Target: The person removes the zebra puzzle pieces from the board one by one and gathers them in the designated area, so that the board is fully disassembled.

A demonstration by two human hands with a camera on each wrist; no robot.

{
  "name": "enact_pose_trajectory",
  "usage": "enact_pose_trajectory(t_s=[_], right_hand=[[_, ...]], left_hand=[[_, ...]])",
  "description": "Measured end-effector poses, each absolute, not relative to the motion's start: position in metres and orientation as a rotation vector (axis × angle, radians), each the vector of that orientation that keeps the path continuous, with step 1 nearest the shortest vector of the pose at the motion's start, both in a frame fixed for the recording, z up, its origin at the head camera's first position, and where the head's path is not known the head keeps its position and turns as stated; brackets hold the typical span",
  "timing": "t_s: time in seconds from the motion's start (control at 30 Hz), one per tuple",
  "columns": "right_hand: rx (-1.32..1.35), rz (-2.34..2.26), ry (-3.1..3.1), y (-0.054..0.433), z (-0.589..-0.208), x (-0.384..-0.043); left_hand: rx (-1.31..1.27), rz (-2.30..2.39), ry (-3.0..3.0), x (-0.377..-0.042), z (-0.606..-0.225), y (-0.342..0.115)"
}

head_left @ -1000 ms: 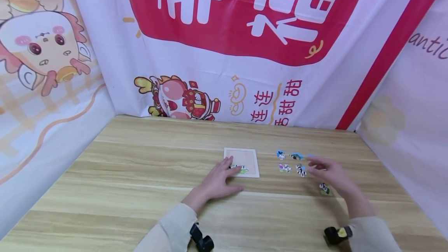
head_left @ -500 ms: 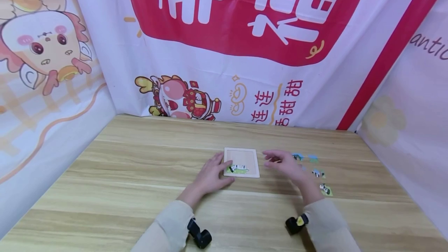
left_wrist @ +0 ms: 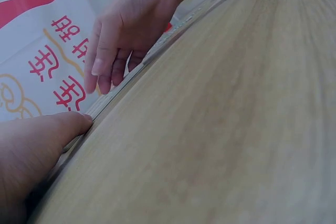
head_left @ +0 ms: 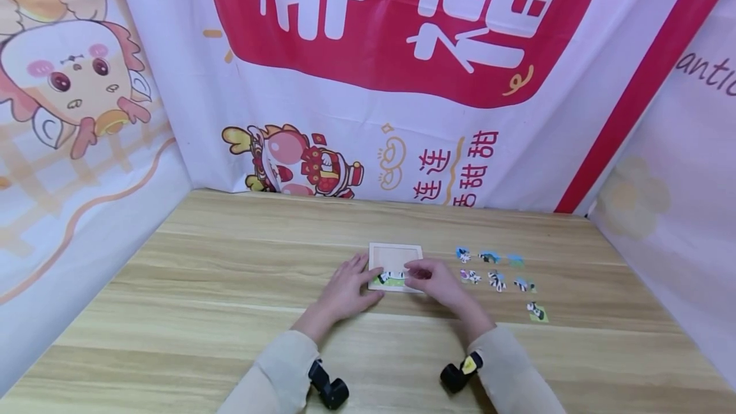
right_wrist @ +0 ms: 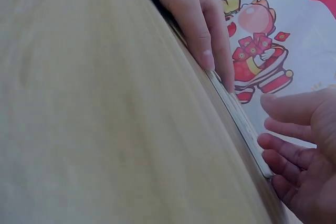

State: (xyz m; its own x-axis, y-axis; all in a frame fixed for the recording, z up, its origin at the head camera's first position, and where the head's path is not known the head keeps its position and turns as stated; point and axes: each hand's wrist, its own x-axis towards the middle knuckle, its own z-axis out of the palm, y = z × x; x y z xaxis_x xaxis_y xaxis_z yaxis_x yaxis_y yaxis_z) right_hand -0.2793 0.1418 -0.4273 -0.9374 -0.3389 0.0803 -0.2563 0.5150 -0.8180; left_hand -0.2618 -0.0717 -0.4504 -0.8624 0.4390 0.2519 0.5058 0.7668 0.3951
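Note:
A shallow puzzle tray with a pale rim [head_left: 397, 246] lies mid-table. Along its near side sit green-and-white pieces with black markings [head_left: 391, 278]. My left hand [head_left: 344, 292] rests at the tray's left side; in the right wrist view its thumb [right_wrist: 207, 59] touches the near edge while the index finger lies over the top. Above the tray's right part hovers my right hand [head_left: 437, 283], fingers loosely bent. No piece shows between those fingers in the left wrist view, where the right hand [left_wrist: 128, 30] appears across the tray. The tray's near right corner is hidden.
Several loose puzzle pieces lie to the right in rows, among them a striped one [head_left: 497, 281], a blue one [head_left: 515, 260] and a green-cornered one [head_left: 537, 312]. Printed cloth [head_left: 368, 107] hangs behind the wooden table [head_left: 259, 241].
My right hand has moved left from the loose pieces to above the tray's right part, uncovering those pieces. My left hand has shifted slightly left, its index finger drawn back from the tray's middle.

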Motion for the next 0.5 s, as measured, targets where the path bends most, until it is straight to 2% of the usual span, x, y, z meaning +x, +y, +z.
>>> enact_pose_trajectory(t_s=[0.5], right_hand=[[-0.633, -1.262, 2.847, 0.136, -0.442, -0.279]], left_hand=[[-0.747, -0.68, -2.802, -0.263, -0.453, -0.071]])
